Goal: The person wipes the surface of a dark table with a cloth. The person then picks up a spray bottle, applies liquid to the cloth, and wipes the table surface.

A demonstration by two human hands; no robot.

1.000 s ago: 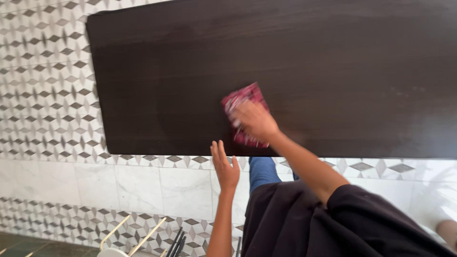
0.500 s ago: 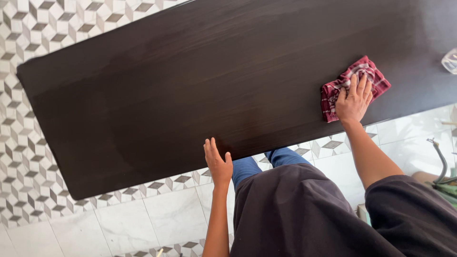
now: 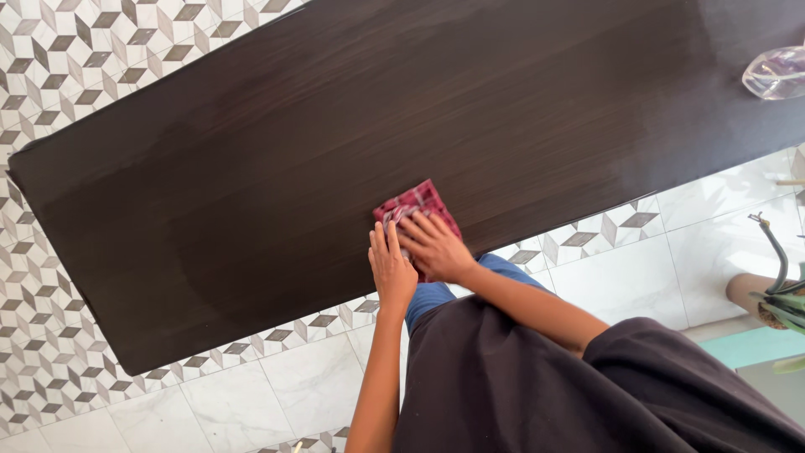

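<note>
While your right hand point(image 3: 436, 247) presses the red checked cloth point(image 3: 415, 210) flat near the table point(image 3: 251, 168) front edge — fingers spread, not clenched — it has slid back leftward. Your left hand point(image 3: 391, 267) now lies flat just beside it, fingers together.

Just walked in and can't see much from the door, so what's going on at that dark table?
A person presses a red checked cloth onto the dark wooden table with the right hand. The left hand rests flat on the table's near edge beside it. A clear glass object sits at the far right.
</note>
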